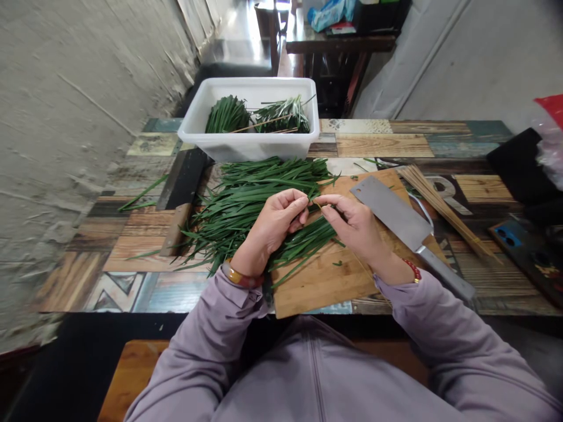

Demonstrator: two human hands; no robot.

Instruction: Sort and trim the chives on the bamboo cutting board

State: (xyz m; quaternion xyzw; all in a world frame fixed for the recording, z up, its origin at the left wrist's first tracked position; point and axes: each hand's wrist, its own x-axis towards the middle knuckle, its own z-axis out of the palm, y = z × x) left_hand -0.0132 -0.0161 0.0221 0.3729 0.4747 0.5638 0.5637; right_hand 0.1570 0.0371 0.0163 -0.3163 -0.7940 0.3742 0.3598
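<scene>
My left hand (pixel 281 217) is closed in a pinch, with a bit of green chive showing at its fingertips. Opposite it, my right hand (pixel 352 223) pinches a thin bamboo skewer (pixel 317 204), whose tip points toward the left fingers. Most of the skewer is hidden by the hand. Below and behind both hands lies a large spread of garlic chives (pixel 237 199), partly on the wooden cutting board (pixel 316 287). A metal cleaver (pixel 391 211) rests flat on the board's right side, beside my right hand.
At the back stands a white plastic tub (pixel 246 146) with bundled chives (pixel 226 114) and skewers inside. A second cleaver, wooden-handled (pixel 176 228), lies left of the pile. More bamboo skewers (pixel 448 211) lie on the right. A dark tray (pixel 528 252) sits at the table's right end.
</scene>
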